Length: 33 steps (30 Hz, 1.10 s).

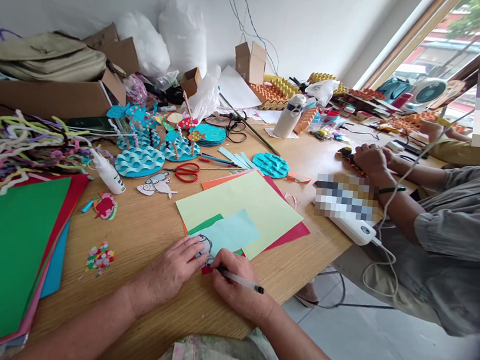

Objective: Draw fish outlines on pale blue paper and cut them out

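"What lay toward the left end of the wooden bench [141,233]?"

"A stack of large coloured paper sheets [7,254], green uppermost, near the front edge. Farther in was a white plastic nozzle bottle [111,176]."

"And next, going right?"

"Red-handled scissors [187,172], about midway between the front and far edges."

"Where was the left hand [179,262]?"

"Close to the front edge, its grip open, fingers resting on a dark-outlined drawing [205,244] at the near end of a pale blue paper sheet [235,230]. I couldn't tell whether the drawing was a separate piece. A larger pale yellow-green sheet [221,201] lay underneath."

"And the right hand [236,284]?"

"Just beside it at the front edge, its grip closed around a slim, clear, black-ended pen [242,281] slanted toward the drawing."

"Farther right?"

"A long white plastic device [360,231] with a cable, by the front edge, near a co-worker's hands [371,159]."
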Available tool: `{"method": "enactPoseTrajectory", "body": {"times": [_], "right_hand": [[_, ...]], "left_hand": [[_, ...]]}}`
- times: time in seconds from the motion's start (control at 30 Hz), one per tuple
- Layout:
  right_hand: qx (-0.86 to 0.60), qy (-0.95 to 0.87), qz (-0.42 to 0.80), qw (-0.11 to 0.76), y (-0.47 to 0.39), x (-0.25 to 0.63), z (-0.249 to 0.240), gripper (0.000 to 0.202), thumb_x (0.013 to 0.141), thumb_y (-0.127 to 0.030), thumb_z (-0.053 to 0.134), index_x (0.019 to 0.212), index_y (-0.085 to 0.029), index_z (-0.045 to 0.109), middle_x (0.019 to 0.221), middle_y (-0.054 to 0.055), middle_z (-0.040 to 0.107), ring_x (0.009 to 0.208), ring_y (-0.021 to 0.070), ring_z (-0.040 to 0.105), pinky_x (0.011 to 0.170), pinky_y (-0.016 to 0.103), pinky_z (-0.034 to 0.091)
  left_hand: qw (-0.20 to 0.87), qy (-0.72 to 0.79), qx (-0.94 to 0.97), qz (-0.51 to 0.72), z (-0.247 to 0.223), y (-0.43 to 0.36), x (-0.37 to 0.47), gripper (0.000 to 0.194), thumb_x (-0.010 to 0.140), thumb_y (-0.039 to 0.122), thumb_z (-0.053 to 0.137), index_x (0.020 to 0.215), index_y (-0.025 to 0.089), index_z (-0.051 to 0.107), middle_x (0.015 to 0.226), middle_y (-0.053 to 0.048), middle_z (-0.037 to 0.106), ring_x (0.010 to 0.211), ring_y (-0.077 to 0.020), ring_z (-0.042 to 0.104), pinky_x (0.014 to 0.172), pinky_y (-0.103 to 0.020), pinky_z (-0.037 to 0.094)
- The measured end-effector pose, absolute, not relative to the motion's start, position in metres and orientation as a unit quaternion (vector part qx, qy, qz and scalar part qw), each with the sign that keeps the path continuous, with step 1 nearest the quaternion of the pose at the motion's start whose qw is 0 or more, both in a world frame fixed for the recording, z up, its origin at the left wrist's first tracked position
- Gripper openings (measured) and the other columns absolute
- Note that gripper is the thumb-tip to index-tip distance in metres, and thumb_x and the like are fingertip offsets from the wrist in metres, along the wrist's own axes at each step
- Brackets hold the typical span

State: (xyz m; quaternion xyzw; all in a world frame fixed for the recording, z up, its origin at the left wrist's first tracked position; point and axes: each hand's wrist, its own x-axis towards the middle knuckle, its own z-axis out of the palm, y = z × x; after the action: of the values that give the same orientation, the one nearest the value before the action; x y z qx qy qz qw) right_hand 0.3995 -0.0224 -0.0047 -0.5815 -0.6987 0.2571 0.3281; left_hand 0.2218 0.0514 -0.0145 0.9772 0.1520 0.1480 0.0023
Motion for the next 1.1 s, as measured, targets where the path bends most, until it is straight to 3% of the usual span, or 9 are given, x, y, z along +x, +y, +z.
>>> {"method": "enactPoseTrajectory", "body": {"times": [0.6,1.1], "right_hand": [[-0.587,-0.667,0.302,0.345,-0.024,0.399,0.000,0.012,0.068,-0.009,0.044,0.071,-0.021,0.045,0.054,-0.007,0.045,0.047,0.0096,0.037,0.051,0.020,0.031],[-0.594,-0.687,0.258,0.330,-0.023,0.396,-0.009,0.013,0.067,-0.009,0.044,0.073,-0.020,0.048,0.061,-0.003,0.057,0.051,0.0100,0.045,0.053,0.020,0.033]], "left_hand": [[0.000,0.156,0.977,0.142,-0.016,0.051,0.222,0.031,0.086,0.005,0.039,0.110,0.012,0.057,0.116,-0.011,0.058,0.114,-0.0274,0.049,0.095,-0.045,0.046],[0.014,0.168,0.974,0.148,-0.018,0.050,0.221,0.034,0.085,0.004,0.040,0.114,0.014,0.054,0.118,-0.010,0.057,0.117,-0.0257,0.046,0.098,-0.044,0.043]]}}
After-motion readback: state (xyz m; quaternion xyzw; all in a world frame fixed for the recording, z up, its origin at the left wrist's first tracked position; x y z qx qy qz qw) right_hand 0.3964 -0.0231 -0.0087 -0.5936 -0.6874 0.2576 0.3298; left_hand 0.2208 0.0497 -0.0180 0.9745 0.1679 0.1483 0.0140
